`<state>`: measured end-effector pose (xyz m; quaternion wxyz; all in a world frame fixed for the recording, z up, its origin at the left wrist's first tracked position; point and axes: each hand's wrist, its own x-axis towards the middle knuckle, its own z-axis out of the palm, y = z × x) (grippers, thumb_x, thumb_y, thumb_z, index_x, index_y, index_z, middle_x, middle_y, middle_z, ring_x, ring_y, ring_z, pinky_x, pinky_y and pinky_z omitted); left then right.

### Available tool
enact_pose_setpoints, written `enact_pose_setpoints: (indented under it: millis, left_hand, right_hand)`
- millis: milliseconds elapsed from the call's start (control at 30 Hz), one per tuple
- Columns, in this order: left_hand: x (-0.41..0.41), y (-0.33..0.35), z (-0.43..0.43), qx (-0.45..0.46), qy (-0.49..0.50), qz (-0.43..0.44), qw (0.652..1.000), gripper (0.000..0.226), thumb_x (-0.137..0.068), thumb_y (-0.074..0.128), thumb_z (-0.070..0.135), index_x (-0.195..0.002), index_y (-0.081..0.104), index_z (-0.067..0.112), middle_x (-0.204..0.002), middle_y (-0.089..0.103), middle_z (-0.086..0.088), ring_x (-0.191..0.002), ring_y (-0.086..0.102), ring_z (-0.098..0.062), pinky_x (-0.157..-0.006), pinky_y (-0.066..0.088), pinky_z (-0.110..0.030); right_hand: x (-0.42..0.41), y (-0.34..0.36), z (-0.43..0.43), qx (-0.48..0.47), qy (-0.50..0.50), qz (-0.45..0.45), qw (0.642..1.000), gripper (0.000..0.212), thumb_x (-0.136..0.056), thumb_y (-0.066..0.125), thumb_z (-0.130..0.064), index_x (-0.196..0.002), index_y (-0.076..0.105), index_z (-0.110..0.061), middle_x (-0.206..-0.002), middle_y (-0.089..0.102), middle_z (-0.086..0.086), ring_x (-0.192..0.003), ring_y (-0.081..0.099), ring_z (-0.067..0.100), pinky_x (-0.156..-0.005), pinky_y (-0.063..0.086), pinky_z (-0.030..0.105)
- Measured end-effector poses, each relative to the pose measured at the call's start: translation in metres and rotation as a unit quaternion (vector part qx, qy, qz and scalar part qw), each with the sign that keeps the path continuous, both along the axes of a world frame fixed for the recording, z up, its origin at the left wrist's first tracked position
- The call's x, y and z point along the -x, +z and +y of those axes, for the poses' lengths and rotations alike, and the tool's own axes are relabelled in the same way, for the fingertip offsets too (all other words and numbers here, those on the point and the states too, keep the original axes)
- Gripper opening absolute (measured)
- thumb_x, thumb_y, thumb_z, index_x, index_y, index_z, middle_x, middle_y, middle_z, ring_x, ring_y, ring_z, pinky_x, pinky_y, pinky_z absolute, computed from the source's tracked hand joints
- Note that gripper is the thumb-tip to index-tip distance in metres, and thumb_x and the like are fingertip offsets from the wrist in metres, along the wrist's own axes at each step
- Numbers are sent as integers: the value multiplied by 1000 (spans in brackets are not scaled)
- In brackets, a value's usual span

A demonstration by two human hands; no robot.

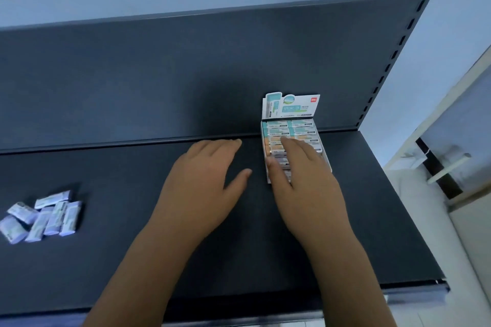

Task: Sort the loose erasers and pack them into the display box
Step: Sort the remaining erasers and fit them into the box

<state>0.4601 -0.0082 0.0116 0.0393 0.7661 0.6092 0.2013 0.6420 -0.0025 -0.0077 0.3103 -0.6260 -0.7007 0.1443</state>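
A white display box (327, 160) with an upright printed flap stands at the back right of the dark shelf. Rows of wrapped erasers (289, 127) fill it, teal ones at the back, orange ones in the middle. My right hand (305, 183) lies flat over the box's front rows, fingers spread, pressing on the erasers and hiding those under it. My left hand (204, 180) rests palm down on the shelf just left of the box, fingers apart, holding nothing. A pile of several loose purple-wrapped erasers (45, 216) lies far left on the shelf.
The dark shelf (132, 220) has a raised back panel (186, 74) behind it and a front lip near me. A slotted upright runs along the panel's right edge. To the right, beyond the shelf's end, stands a white door with a handle (449, 164).
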Motion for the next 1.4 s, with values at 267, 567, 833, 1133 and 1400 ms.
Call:
enact_pose_setpoints:
  millis: [267, 567, 833, 1133, 1400]
  left_hand:
    - [100, -15, -17, 7, 46, 26, 999, 69, -90, 40, 60, -145, 50, 20, -148, 51, 2, -140, 41, -22, -114, 39, -45]
    - [288, -35, -52, 56, 48, 11, 997, 58, -91, 55, 53, -138, 57, 18, -143, 55, 0, -136, 44, -25, -110, 40, -44]
    - [399, -45, -81, 76, 18, -55, 995, 40, -90, 59, 39, -126, 65, 23, -134, 60, 5, -129, 47, -24, -104, 44, -42]
    - [434, -48, -92, 148, -28, -18, 988, 45, -95, 56, 33, -137, 47, 45, -159, 22, 26, -151, 12, -16, -113, 36, -47]
    - [425, -42, -89, 145, -103, 0, 984, 54, -99, 43, 18, -145, 39, 47, -159, 20, 31, -153, 1, -10, -119, 23, -46]
  right_hand:
    - [92, 2, -11, 8, 65, -51, 997, 58, -102, 41, -50, -151, 37, -19, -153, 40, -5, -145, 28, 13, -118, 28, 30]
    - [285, -10, -50, 36, 87, -47, 994, 59, -102, 42, -48, -154, 34, -20, -158, 34, -6, -149, 19, 9, -113, 16, 18]
    - [404, -28, -87, 36, 120, -54, 991, 38, -99, 54, -37, -132, 57, -18, -136, 56, -3, -136, 41, 15, -112, 33, 27]
    - [444, -22, -99, 40, 111, -106, 987, 7, -87, 66, -27, -94, 67, -26, -111, 53, -12, -121, 48, 10, -100, 35, 18]
    - [434, -23, -99, 13, 65, -135, 989, 16, -84, 61, -16, -93, 74, -18, -100, 62, -7, -109, 53, 13, -89, 49, 30]
